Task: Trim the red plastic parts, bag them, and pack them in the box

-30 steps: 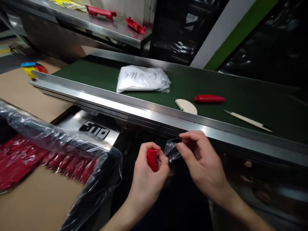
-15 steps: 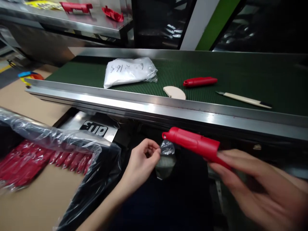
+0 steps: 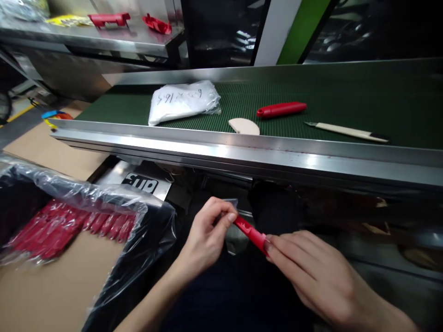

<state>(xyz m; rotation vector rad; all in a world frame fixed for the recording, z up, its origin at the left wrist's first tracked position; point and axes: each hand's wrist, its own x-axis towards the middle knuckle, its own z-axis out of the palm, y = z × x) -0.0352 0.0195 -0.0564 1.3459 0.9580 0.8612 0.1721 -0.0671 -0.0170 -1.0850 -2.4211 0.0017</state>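
My left hand (image 3: 206, 237) pinches the mouth of a small clear plastic bag (image 3: 235, 237) that hangs below its fingertips. My right hand (image 3: 311, 272) grips a long red plastic handle (image 3: 249, 233) by its near end. The handle's far tip sits at the bag's mouth, touching my left fingers. Both hands are below the steel front rail (image 3: 242, 154) of the green conveyor belt (image 3: 346, 106).
On the belt lie a white filled bag (image 3: 183, 101), a cream half-round piece (image 3: 244, 126), another red handle (image 3: 281, 109) and a cream-handled knife (image 3: 346, 131). A plastic-lined box of several red handles (image 3: 69, 226) stands at left. Red parts (image 3: 157, 23) rest on a steel shelf behind.
The red handle passed from my left hand to my right. My right hand swung it out to the right, then brought its tip to the bag's mouth held by my left hand.
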